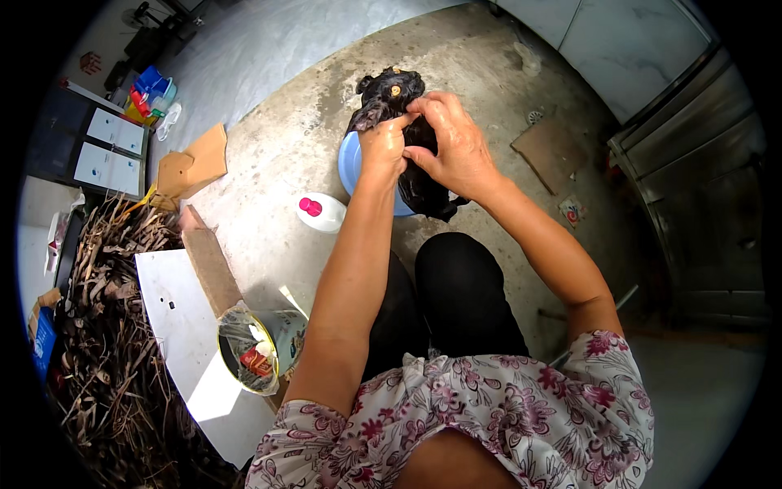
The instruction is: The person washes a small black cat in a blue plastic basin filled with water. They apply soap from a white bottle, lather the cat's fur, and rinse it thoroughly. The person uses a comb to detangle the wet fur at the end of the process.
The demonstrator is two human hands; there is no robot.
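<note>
A wet black cat (421, 183) with yellow eyes is held over a light blue plastic basin (349, 164) on the concrete floor. My left hand (385, 143) grips the cat at the neck, just below its head. Close beside it, my right hand (452, 137) is at the cat's neck and chest, its fingertips near the cat's chin and its thumb near my left hand. Both hands look wet. Left of the basin stands a white plastic bottle (330, 215) with a pink cap. The cat's body hides much of the basin.
On the left are a lined waste bin (290, 333) with litter in it, a white board (162, 287), a heap of dry sticks (116, 342) and a cut cardboard box (201, 162). A flat cardboard piece (550, 153) lies at right, near a floor drain (534, 117) and metal cabinets (702, 202).
</note>
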